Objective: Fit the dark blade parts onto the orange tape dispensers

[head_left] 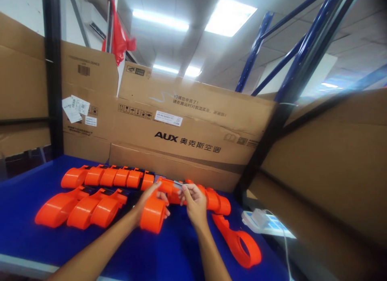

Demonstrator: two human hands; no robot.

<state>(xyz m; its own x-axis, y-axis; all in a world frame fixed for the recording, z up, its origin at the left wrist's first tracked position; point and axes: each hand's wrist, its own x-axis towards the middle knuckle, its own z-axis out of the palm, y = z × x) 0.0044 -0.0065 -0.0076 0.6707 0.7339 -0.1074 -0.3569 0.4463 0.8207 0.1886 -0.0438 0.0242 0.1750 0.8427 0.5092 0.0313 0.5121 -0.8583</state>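
Observation:
My left hand [150, 199] is wrapped round an orange plastic tape dispenser [153, 215] held just above the blue table [36, 192]. My right hand [194, 202] pinches a small thin metallic piece [178, 185] against the top of that dispenser, fingers closed. Both hands meet at the table's middle. More orange dispensers lie in a row behind [102, 177] and to the left [81, 210]. Another orange part [240, 242] lies flat to the right of my right forearm.
Large cardboard boxes [187, 140] stand along the back and right side of the table. A black post [54, 71] rises at the left, blue rack beams [299, 51] at the right. A white device with a cable [263, 221] lies at the table's right edge.

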